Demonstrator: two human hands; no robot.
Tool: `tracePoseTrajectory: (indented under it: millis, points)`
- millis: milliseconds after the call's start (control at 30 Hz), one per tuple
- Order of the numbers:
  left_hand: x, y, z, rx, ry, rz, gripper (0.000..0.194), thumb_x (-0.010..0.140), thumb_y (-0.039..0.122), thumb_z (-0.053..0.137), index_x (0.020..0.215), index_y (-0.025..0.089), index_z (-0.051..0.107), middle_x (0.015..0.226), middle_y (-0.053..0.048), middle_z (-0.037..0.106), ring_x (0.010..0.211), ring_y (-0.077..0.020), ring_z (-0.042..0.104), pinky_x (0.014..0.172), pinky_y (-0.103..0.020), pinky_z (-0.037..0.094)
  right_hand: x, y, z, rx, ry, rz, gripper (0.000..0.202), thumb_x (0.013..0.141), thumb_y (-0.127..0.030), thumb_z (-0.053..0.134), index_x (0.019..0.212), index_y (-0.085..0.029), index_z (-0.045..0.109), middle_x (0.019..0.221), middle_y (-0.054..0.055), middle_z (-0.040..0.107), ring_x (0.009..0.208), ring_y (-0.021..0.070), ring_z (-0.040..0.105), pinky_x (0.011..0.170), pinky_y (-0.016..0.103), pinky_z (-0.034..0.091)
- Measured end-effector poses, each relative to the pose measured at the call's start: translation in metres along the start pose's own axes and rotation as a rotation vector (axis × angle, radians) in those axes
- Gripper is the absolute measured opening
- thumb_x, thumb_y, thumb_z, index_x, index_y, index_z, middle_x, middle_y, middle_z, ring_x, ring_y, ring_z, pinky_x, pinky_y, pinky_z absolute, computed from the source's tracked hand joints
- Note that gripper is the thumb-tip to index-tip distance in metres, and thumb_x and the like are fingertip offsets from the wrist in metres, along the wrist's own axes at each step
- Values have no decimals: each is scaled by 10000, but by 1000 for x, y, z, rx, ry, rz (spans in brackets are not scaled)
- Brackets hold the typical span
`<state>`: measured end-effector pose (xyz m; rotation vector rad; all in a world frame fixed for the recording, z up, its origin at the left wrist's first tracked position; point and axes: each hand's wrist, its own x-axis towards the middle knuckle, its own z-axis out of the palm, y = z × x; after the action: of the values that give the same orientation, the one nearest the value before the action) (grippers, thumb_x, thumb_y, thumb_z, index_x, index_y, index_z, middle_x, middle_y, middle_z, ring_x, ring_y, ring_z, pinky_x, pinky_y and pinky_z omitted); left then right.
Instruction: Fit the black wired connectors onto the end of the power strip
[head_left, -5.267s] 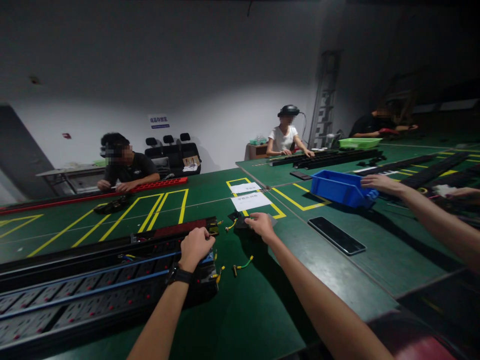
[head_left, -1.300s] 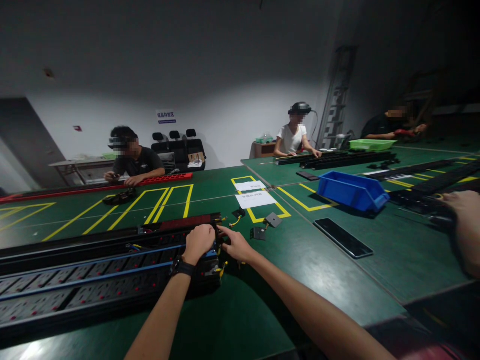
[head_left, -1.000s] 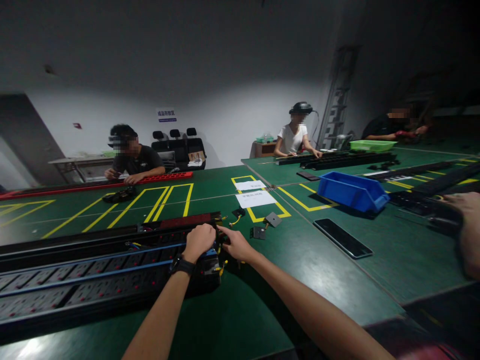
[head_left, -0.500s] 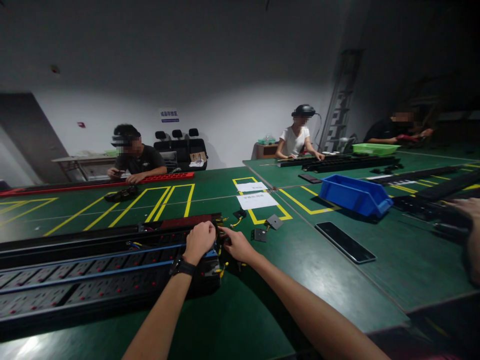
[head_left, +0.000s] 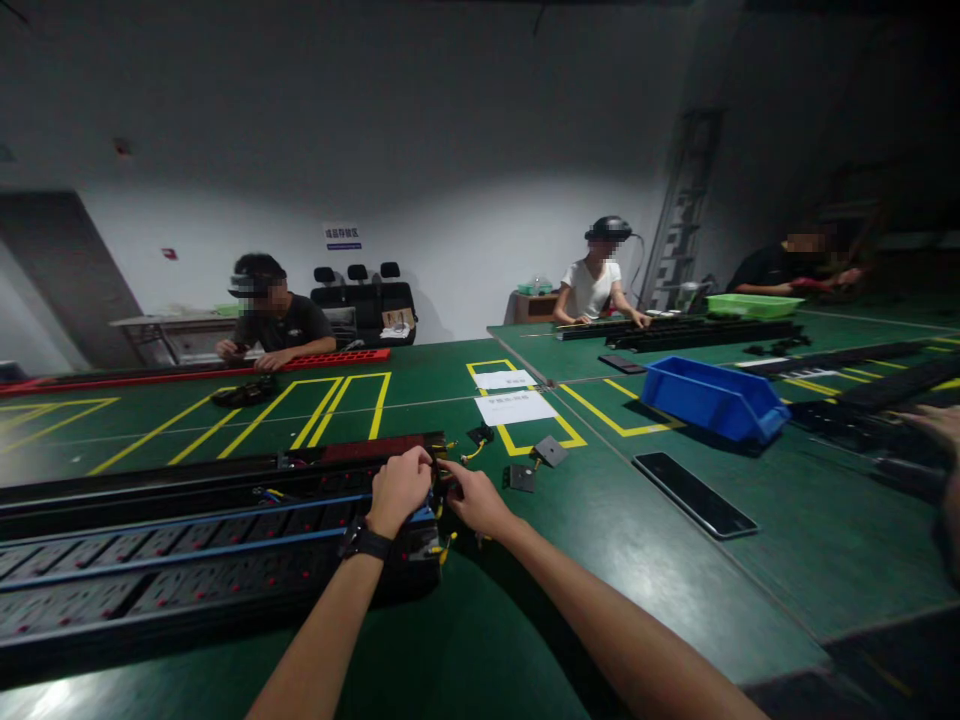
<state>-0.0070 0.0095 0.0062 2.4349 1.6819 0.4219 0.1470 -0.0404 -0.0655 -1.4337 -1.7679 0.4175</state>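
Note:
Long black rail units (head_left: 225,540) with blue strips and red dots lie across the left of the green table (head_left: 600,560). My left hand (head_left: 403,490), a black watch on its wrist, is closed at the right end of the units, its fingertips on something I cannot make out. Close beside it, my right hand (head_left: 474,497) points its index finger at the same end; its other fingers are curled and partly hidden. Yellow connectors (head_left: 448,546) stick out below the hands. Two dark square plates (head_left: 551,451) with a yellow cable lie just right of the units.
A phone (head_left: 694,493) and a blue bin (head_left: 712,400) are on the right. Paper sheets (head_left: 514,407) lie in the middle. Across the table, people (head_left: 281,320) work at rails, and another person's hand (head_left: 934,425) shows at the right edge.
The view has shifted slightly. Both hands stay at the end of the rail units, with hardly any visible movement.

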Motion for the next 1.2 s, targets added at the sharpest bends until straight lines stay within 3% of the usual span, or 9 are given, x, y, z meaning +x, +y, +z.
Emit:
tracePoseTrajectory:
  millis: [333, 633, 800, 900, 1000, 1100, 1200]
  points:
    - [-1, -1, 0, 3, 8, 3, 286, 914, 288, 456, 1066, 301, 699, 1025, -80, 766, 968, -286, 714, 811, -363, 507, 0, -1, 0, 73, 43, -34, 637, 736, -17, 519, 1346, -181, 604, 1163, 76, 753, 1058, 236, 710, 937, 331, 531]
    - [-2, -1, 1, -11, 13, 3, 272, 906, 277, 457, 1031, 303, 696, 1006, -68, 769, 953, -287, 717, 782, -361, 498, -1, 1, 2, 111, 90, -31, 556, 733, -24, 519, 1250, -187, 640, 1033, 57, 763, 893, 200, 708, 814, 287, 533]
    - [-2, 0, -1, -31, 14, -9, 274, 901, 281, 457, 1041, 302, 691, 1016, -69, 766, 967, -292, 714, 783, -362, 496, 3, 0, 1, 100, 228, 29, 444, 758, -97, 518, 1167, -177, 672, 921, 40, 743, 771, 180, 672, 751, 286, 508]
    - [-3, 2, -9, -48, 5, -23, 274, 905, 293, 463, 1061, 303, 689, 1037, -65, 767, 980, -290, 712, 798, -367, 498, 13, 1, -18, 102, 311, 96, 384, 791, -174, 509, 1131, -177, 687, 800, 16, 718, 694, 172, 644, 692, 277, 488]
    - [-6, 3, -22, -54, 6, -6, 283, 917, 318, 460, 1092, 297, 682, 1049, -65, 764, 987, -284, 709, 797, -362, 498, 20, 13, -57, 78, 361, 199, 360, 788, -226, 517, 1089, -180, 708, 792, 20, 721, 705, 177, 648, 658, 267, 471]
    - [-15, 2, -33, -36, 5, 7, 286, 918, 327, 463, 1106, 300, 677, 1047, -53, 762, 966, -272, 709, 783, -351, 493, 13, 38, -100, -58, 319, 269, 319, 782, -235, 509, 1007, -190, 730, 763, 24, 718, 690, 185, 646, 626, 270, 443]
    - [-27, -3, -34, -33, -3, 35, 280, 924, 299, 457, 1093, 293, 680, 1046, -47, 759, 981, -248, 700, 773, -323, 476, -8, 67, -129, -220, 329, 285, 280, 777, -230, 518, 942, -187, 739, 773, 44, 728, 715, 192, 655, 661, 282, 445]
